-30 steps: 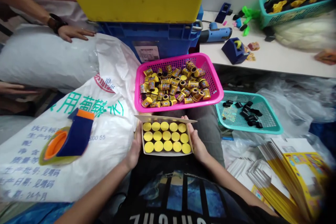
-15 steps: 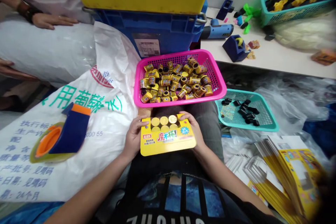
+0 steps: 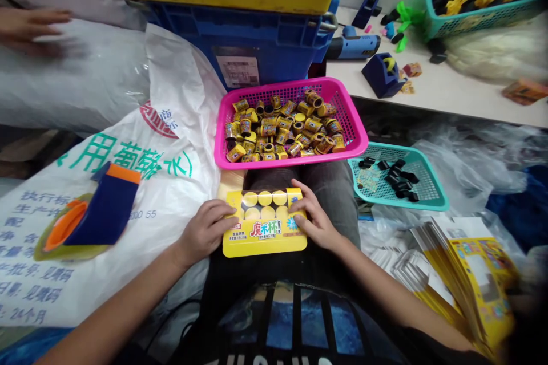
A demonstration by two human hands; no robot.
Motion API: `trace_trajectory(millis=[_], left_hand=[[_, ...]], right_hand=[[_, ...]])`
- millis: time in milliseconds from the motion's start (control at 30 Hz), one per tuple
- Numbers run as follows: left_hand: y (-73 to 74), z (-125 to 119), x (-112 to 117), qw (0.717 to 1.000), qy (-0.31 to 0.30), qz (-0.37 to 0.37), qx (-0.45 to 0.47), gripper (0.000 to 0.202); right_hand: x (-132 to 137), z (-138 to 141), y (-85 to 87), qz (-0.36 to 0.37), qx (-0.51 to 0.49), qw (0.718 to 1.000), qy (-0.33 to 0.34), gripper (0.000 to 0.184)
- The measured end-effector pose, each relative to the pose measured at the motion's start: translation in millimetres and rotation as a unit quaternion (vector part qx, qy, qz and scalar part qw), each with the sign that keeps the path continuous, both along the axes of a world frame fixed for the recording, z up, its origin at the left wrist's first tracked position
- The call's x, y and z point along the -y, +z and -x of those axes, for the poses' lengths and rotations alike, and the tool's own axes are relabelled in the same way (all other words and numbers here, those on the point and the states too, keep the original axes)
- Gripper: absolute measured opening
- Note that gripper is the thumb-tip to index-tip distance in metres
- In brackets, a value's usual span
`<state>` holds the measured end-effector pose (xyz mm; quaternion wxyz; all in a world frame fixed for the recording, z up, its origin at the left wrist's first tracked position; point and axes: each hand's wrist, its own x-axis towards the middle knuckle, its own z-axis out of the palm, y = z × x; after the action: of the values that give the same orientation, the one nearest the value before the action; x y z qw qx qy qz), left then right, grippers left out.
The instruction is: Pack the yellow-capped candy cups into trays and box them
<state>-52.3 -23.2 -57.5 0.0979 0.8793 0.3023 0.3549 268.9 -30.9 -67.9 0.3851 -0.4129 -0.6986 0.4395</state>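
Note:
A yellow printed carton point(image 3: 265, 246) rests over my lap, its cut-out window showing several round yellow lids in two rows. My left hand point(image 3: 208, 228) grips its left side, fingers lying over the front panel. On the right side my right hand point(image 3: 315, 218) holds it, index finger along the top corner and the other fingers across the front. Just beyond the carton, a pink basket point(image 3: 295, 161) holds many small yellow-and-brown printed cups point(image 3: 282, 125) with dark openings or yellow lids.
A blue tape dispenser point(image 3: 105, 205) lies on a white sack point(image 3: 171, 239) at left. Right are a teal basket point(image 3: 432, 182) with black pieces and flat yellow cartons point(image 3: 466, 291). A blue crate point(image 3: 274, 51) stands ahead. Another person's hand point(image 3: 32, 25) is at upper left.
My fingers have shifted from the carton's upper edges down over its front, and the carton sits slightly further left, more level. The other person's upper hand has moved left, blurred; their lower hand is out of view.

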Motion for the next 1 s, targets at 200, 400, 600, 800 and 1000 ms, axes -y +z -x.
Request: trace_trajectory(millis=[200, 400, 600, 800, 1000], left_hand=[[-9.0, -2.3, 15.9, 0.998, -0.044, 0.015, -0.033, 0.058], [-25.9, -5.9, 5.9, 0.991, -0.045, 0.127, 0.013, 0.063], [11.9, -34.0, 2.2, 0.974, 0.079, 0.202, 0.058, 0.033], [53.4, -75.1, 24.7, 0.856, 0.183, 0.483, 0.020, 0.045], [18.4, -76.6, 29.1, 0.917, 0.111, 0.378, 0.057, 0.040]], right_hand=[[7.1, -23.1, -0.7, -0.126, 0.133, 0.975, 0.122, 0.037], [-9.4, -46.3, 1.0, -0.223, 0.272, 0.910, 0.218, 0.077], [-29.9, -14.6, 11.3, -0.219, -0.006, 0.976, -0.006, 0.045], [15.3, -10.2, 31.6, 0.085, -0.129, 0.969, -0.192, 0.031], [55.7, -26.4, 7.1, -0.017, -0.088, 0.975, -0.204, 0.025]])
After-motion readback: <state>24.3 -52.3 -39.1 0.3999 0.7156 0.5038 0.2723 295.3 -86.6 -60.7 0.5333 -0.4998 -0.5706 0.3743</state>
